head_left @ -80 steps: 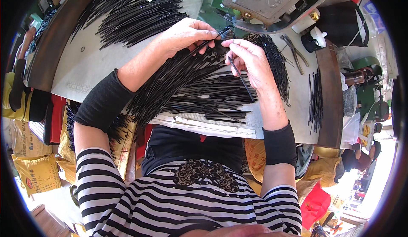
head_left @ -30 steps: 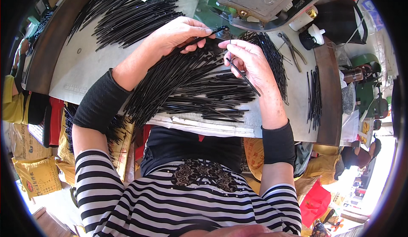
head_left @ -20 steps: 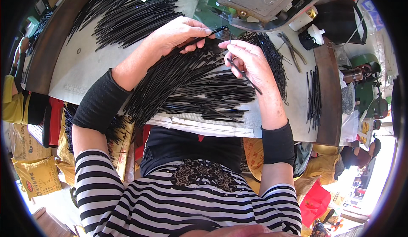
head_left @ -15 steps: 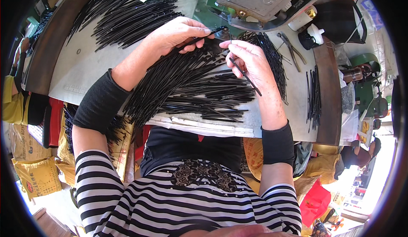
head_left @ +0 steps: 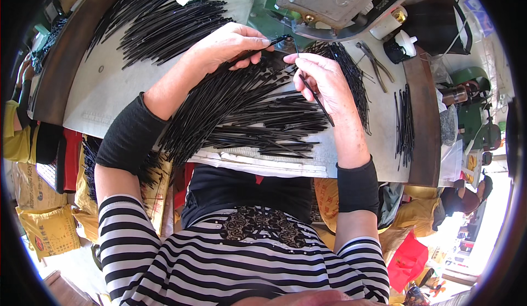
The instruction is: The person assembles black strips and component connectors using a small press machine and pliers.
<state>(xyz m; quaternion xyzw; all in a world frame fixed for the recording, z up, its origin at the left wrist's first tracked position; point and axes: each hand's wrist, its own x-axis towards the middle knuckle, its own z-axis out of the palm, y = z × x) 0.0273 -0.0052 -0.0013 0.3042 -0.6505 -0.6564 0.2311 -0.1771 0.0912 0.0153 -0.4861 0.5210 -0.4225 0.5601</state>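
My left hand (head_left: 233, 43) is closed on a slim black stick (head_left: 276, 40), whose far end points right, toward the base of a green and grey machine (head_left: 337, 1). Thumb and fingertips of my right hand (head_left: 324, 81) pinch a thin dark wire-like piece (head_left: 297, 46), standing up close to that end; whether the two touch I cannot tell. A second, shorter black stick (head_left: 317, 101) lies across my right palm, slanting toward the wrist. Below both hands spreads a big heap of black sticks (head_left: 219, 103), with more sticks (head_left: 269, 122) lying crosswise nearer me.
More black sticks (head_left: 170, 28) lie at the far left of the metal tabletop (head_left: 101, 94). Thin dark pieces (head_left: 352, 78) are heaped right of my right hand. Pliers (head_left: 376, 67) and a small row of sticks (head_left: 404, 124) lie near the right edge.
Both hands keep nearly the same place and grip. The short stick in my right palm has turned slightly, and the thin piece leans a little more to the left.
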